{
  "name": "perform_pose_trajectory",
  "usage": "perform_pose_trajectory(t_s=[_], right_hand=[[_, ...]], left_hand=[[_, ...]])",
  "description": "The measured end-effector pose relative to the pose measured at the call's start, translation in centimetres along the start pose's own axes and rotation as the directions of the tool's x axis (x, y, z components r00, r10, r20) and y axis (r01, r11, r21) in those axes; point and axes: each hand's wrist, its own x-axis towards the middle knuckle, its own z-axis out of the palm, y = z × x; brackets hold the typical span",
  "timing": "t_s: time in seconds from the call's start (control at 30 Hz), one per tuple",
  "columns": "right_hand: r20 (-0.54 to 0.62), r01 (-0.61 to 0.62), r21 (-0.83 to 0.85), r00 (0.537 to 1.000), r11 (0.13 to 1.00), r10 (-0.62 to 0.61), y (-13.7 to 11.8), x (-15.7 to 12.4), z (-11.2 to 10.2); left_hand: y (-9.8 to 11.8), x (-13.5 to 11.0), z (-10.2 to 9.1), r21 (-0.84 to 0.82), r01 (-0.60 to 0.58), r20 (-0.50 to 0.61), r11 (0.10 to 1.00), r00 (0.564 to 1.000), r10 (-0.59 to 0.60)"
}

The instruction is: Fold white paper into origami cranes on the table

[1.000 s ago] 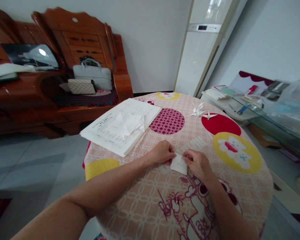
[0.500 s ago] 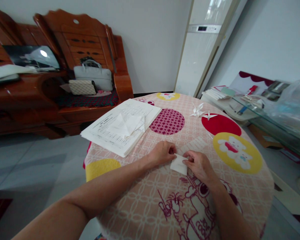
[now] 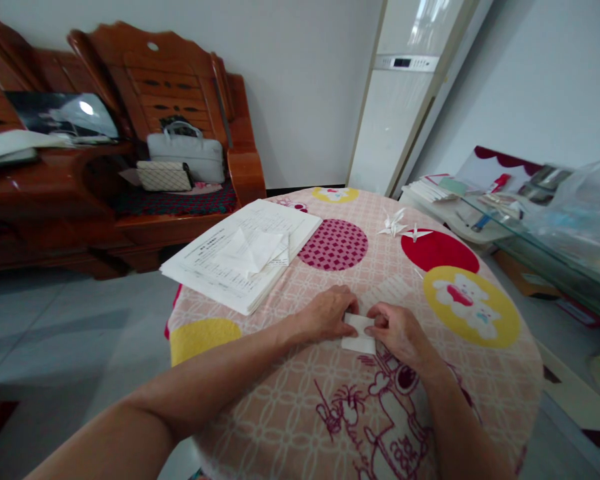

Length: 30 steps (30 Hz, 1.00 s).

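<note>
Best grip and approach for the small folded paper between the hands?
Probably the near edge of the folded paper, pinched from the person's side: that straight edge lies bare, while the left hand and right hand cover parts of its left and right sides.

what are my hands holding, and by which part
A small white paper; the left hand holds its left side, the right hand its right side.

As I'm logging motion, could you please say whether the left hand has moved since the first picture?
Yes: judged against the checkered circle on the tablecloth, the left hand has shifted slightly right, toward the right hand.
</note>
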Motion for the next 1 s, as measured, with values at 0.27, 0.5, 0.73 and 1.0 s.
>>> perform_pose_trajectory(t_s=[0.27, 0.5, 0.73, 1.0], right_hand=[[0.028, 0.077, 0.232, 0.996, 0.97, -0.086, 0.0, -0.2, -0.9], [-0.148, 0.042, 0.726, 0.984, 0.686, 0.096, -0.5, -0.5, -0.3], [-0.18, 0.099, 0.763, 0.982, 0.639, 0.063, -1.3, -0.2, 0.4], [-0.163, 0.078, 0.684, 0.985, 0.725, 0.048, -1.0, -0.1, 1.2]], left_hand=[[0.4, 0.2, -0.3, -0.48, 0.083, 0.005, 0.873, 0.996, -0.091], [0.2, 0.3, -0.8, -0.862, -0.106, -0.197, 0.496, 0.971, -0.135], [0.3, 0.1, -0.9, -0.883, -0.177, -0.295, 0.434, 0.929, -0.223], [0.2, -0.1, -0.5, -0.825, -0.207, -0.35, 0.526, 0.918, -0.187]])
